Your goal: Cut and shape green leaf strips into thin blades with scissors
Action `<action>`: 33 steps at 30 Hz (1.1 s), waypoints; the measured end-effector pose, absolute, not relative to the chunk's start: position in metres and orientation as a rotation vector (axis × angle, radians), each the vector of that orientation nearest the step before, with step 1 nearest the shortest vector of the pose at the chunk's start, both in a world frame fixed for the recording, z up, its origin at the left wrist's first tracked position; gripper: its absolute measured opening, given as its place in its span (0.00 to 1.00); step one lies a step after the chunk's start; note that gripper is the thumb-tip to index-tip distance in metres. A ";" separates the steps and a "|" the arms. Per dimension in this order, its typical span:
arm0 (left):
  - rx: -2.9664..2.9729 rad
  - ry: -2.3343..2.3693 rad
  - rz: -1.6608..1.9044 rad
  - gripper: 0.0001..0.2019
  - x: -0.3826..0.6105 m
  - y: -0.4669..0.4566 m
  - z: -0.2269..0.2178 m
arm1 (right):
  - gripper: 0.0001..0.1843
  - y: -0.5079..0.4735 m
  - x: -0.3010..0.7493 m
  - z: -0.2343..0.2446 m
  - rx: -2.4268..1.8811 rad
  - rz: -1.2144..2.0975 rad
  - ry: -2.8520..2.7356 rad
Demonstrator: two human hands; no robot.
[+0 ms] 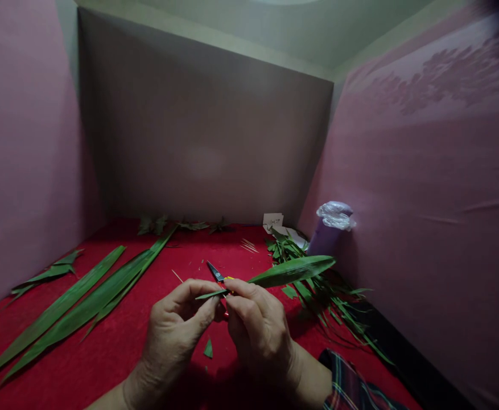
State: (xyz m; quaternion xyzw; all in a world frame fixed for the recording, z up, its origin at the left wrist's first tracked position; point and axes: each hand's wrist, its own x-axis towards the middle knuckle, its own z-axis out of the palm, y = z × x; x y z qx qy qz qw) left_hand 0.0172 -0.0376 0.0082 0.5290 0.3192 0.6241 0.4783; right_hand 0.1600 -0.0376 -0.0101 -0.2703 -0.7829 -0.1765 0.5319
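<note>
My left hand [170,330] and my right hand [262,327] meet close together above the red cloth, thumbs and fingertips pinched. Between them is a green leaf, its narrow end [209,295] pointing left over my left thumb. A broad leaf blade [294,270] sticks out to the right behind my right hand; whether it is the same leaf is hidden by the fingers. Just beyond the fingertips lie scissors [215,271], dark blades pointing away, handles mostly covered. A small cut leaf piece [208,348] is on the cloth below my hands.
Long leaves [78,302] stretch across the left of the red cloth [125,341]. Several thin wooden sticks [248,245] lie farther back. At right are a heap of cut greenery [317,296], a white card [272,220] and a purple container [328,236] with clear plastic on top.
</note>
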 end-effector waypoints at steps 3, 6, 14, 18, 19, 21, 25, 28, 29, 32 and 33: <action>1.291 0.799 1.541 0.03 0.017 -0.040 0.010 | 0.09 -0.039 0.159 -0.009 -0.636 -0.424 -1.854; 1.292 0.820 1.550 0.03 0.018 -0.040 0.010 | 0.08 -0.039 0.159 -0.008 -0.631 -0.428 -1.843; 1.283 0.849 1.545 0.03 0.019 -0.041 0.010 | 0.08 -0.040 0.159 -0.007 -0.639 -0.429 -1.854; 1.318 0.858 1.553 0.03 0.018 -0.042 0.009 | 0.09 -0.040 0.159 -0.010 -0.648 -0.436 -1.857; 1.333 0.859 1.556 0.03 0.018 -0.042 0.008 | 0.10 -0.040 0.159 -0.011 -0.643 -0.441 -1.859; 1.358 0.863 1.562 0.02 0.018 -0.041 0.006 | 0.10 -0.039 0.159 -0.012 -0.634 -0.451 -1.866; 1.391 0.868 1.564 0.02 0.018 -0.042 0.004 | 0.09 -0.038 0.159 -0.014 -0.620 -0.485 -1.856; 1.422 0.874 1.575 0.02 0.017 -0.043 0.003 | 0.09 -0.038 0.159 -0.015 -0.601 -0.525 -1.858; 1.430 0.879 1.582 0.02 0.017 -0.044 0.002 | 0.10 -0.038 0.159 -0.015 -0.601 -0.537 -1.863; 1.425 0.893 1.589 0.02 0.017 -0.045 0.003 | 0.11 -0.039 0.159 -0.016 -0.606 -0.562 -1.864; 1.410 0.895 1.585 0.02 0.018 -0.046 0.004 | 0.11 -0.039 0.159 -0.015 -0.608 -0.563 -1.862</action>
